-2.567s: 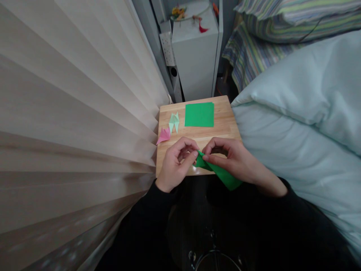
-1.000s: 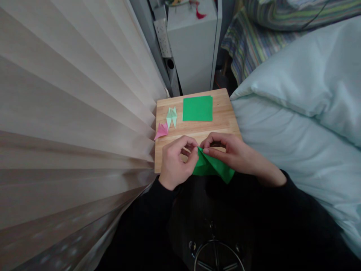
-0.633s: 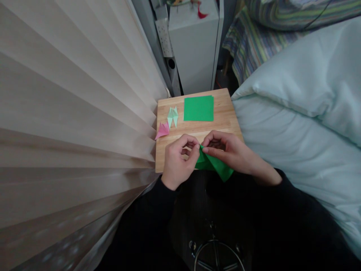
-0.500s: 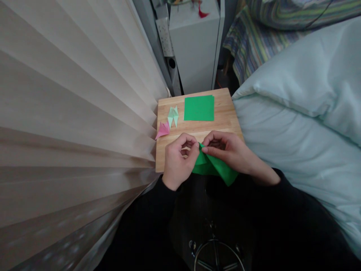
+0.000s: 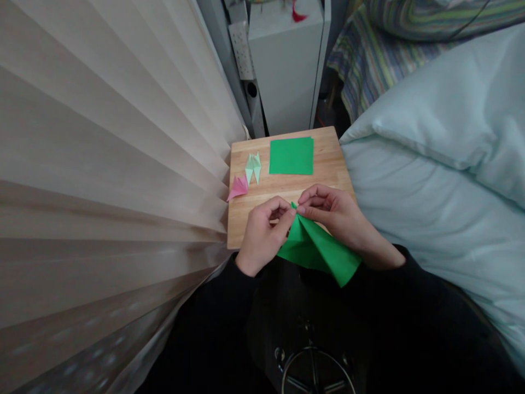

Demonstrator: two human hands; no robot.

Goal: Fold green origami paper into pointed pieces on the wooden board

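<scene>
A green sheet of origami paper (image 5: pixel 318 246), creased and gathered toward its upper tip, hangs from my fingers over the near edge of the small wooden table (image 5: pixel 240 230). My left hand (image 5: pixel 266 232) is closed, pinching the paper just below its tip from the left. From the right, my right hand (image 5: pixel 336 219) is closed too, thumb and forefinger on the same gathered spot. The paper fans out downward below both hands, with a sharp fold running to its lower right corner. Part of it is hidden behind my fingers.
Beyond my hands lies a stack of green paper (image 5: pixel 291 156). At the table's left are a pale green folded paper piece (image 5: pixel 253 167) and a pink one (image 5: pixel 238 187). A curtain (image 5: pixel 164 164) borders the left, a bed (image 5: pixel 430 191) the right, a white cabinet (image 5: pixel 287 76) the back.
The green paper has spread wider and swung lower to the right, so more of it shows. Both hands stay pinched near its tip, which now pokes up between them.
</scene>
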